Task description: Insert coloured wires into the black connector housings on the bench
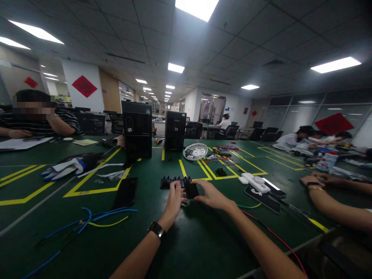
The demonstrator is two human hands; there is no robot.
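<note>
My right hand grips a small black rectangular block by its right side, thumb below and fingers above. On the block's left side, my left hand, with a dark watch on the wrist, has its fingers curled against it. Just beyond my fingers lies a black strip with upright posts, like a terminal strip; whether the block is joined to it I cannot tell. Blue wires and a yellow-green wire lie left of my hands. To the right runs a red wire.
Two black computer towers stand ahead, beside a white basket and a spread of coloured wires. A black phone lies to the left, white devices to the right. A co-worker's arms rest at the far right.
</note>
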